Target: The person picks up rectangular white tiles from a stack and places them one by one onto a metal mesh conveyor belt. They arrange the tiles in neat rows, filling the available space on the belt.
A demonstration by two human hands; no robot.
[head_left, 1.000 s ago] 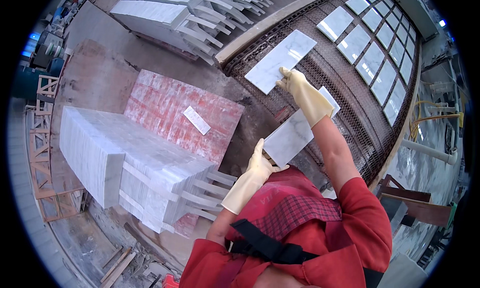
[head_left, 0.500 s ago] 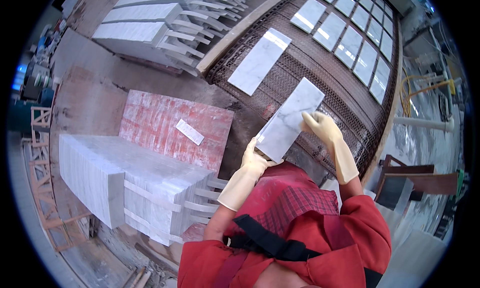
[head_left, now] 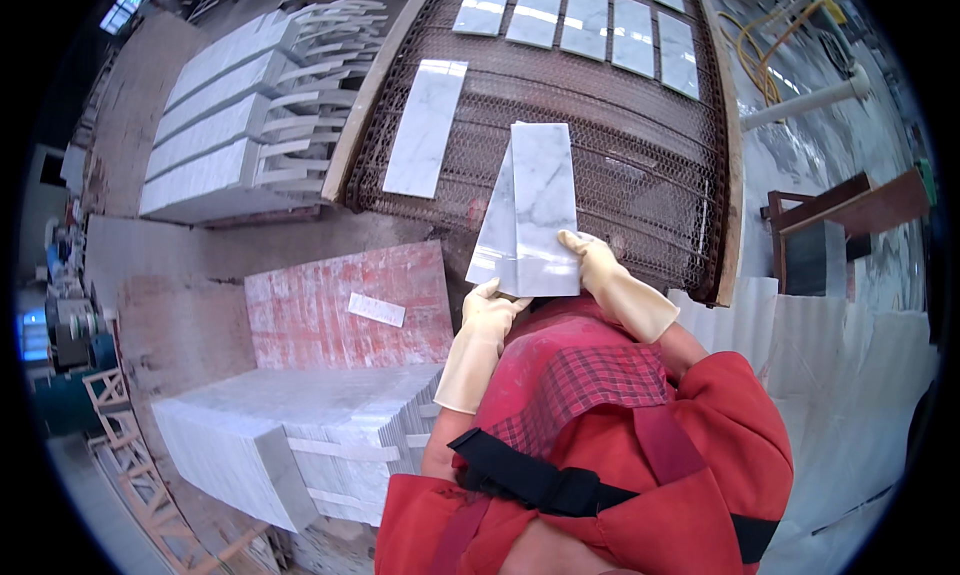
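Note:
Two grey-veined white marble tiles are held in front of me, fanned apart and overlapping. The upper marble tile [head_left: 545,200] lies over part of the lower marble tile [head_left: 495,240]. My left hand [head_left: 487,313], in a cream rubber glove, supports the near end of the lower tile from beneath. My right hand [head_left: 597,262], gloved alike, grips the right edge of the upper tile near its lower corner, thumb on top. A single marble tile [head_left: 425,130] lies flat on the mesh conveyor [head_left: 635,155], beyond and to the left.
Rows of marble tiles [head_left: 585,20] lie farther up the conveyor, between wooden side rails [head_left: 380,65]. At left stand a stack of tiles [head_left: 235,455], a red-stained board [head_left: 300,310] bearing a small white strip [head_left: 377,310], and strapped tile bundles [head_left: 205,165]. A white pipe [head_left: 805,100] is at right.
The two tiles, which were nearly aligned, are now fanned apart. My right hand has moved down to the upper tile's right edge. The view has turned and shifted.

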